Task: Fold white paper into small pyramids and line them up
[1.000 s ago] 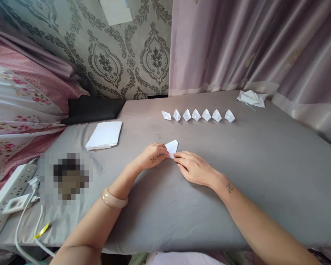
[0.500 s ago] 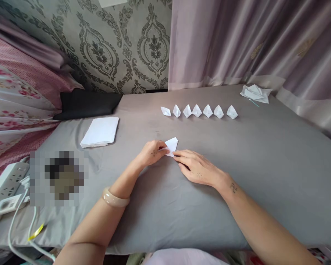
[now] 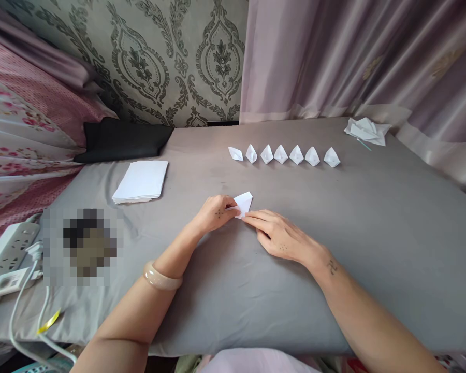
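A small piece of folded white paper (image 3: 243,202) lies on the grey cloth in front of me, its pointed end facing away to the right. My left hand (image 3: 217,212) is closed on the paper's left side, with the thumb on top. The fingers of my right hand (image 3: 277,230) are stretched out, and their tips touch the near right edge of the paper. Beyond both hands, several small folded paper boats (image 3: 281,154) stand in a row. A stack of white paper sheets (image 3: 142,180) sits to the left.
Crumpled folded papers (image 3: 367,130) and a thin light-blue stick (image 3: 364,144) lie at the back right. A black cloth (image 3: 124,141) is at the back left. On the left edge are a white power strip (image 3: 13,251), cables and a blurred-out object (image 3: 89,246).
The view has shifted slightly. My left hand keeps its hold on the paper, while the right fingertips have slid a little left along its near edge.
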{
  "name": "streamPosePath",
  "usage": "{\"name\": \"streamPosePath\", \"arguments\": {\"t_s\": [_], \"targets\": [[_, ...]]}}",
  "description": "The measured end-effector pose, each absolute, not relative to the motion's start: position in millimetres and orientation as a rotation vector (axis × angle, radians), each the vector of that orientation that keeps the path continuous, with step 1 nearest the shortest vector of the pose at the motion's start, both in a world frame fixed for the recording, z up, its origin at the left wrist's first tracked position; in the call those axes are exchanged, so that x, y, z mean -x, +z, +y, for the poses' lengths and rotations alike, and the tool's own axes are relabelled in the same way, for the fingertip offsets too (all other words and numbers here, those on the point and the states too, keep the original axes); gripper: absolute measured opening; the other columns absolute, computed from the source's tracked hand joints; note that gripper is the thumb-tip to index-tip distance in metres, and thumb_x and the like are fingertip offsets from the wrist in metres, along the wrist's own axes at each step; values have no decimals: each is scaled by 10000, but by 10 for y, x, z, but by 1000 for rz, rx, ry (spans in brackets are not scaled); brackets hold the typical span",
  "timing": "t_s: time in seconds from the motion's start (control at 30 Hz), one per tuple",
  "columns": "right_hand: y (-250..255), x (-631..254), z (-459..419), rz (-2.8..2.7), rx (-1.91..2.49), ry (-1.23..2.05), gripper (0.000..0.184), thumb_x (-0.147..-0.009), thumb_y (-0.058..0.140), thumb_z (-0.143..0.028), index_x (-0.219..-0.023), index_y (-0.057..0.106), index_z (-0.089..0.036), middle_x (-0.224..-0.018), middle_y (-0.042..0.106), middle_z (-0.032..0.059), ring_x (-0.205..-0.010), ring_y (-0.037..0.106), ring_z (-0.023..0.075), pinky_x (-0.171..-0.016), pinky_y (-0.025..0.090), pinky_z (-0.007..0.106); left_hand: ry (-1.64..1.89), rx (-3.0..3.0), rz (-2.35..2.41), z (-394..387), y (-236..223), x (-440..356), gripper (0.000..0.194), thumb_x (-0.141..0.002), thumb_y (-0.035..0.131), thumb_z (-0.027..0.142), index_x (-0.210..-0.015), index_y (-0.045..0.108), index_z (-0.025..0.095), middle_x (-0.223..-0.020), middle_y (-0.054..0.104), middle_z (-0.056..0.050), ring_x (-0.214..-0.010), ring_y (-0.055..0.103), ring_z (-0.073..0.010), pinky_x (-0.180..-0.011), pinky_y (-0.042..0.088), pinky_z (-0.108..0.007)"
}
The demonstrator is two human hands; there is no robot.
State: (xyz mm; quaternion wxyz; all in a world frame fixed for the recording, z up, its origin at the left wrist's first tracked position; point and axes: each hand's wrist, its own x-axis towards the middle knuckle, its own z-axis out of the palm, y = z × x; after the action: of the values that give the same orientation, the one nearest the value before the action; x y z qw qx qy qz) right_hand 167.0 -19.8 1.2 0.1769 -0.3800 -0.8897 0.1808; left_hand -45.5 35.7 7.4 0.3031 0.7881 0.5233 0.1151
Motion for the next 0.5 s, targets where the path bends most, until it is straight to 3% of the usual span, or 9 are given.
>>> {"name": "streamPosePath", "arguments": {"t_s": [0.1,0.3,0.5], "targets": [[9,-1663,-210,-2586,1081,450,589,-804,392,-23,-1333,523,-247,-1264,589,55,-1096,553,217,-916,508,408,288,-2074,1415,352,83,443,220,-809,542,342,-786,691,182,-731,652,-12,-676,542,-153,-639,378,-262],[42,-1627,-219,-2638,1126,407,550,-796,395,-10,-1267,576,-228,-1212,577,71,-1061,521,220,-913,479,401,273,-2119,1582,326,31,442,242,-809,579,413,-731,640,191,-724,642,-3,-750,553,-179,-822,333,-344],[44,-1596,-211,-2609,1159,418,480,-830,412,-43,-1219,606,-245,-1168,585,66,-1025,522,216,-876,472,384,324,-2077,1664,308,-25,457,250,-826,580,410,-716,624,190,-763,669,-17,-817,562,-196,-840,306,-362]]}}
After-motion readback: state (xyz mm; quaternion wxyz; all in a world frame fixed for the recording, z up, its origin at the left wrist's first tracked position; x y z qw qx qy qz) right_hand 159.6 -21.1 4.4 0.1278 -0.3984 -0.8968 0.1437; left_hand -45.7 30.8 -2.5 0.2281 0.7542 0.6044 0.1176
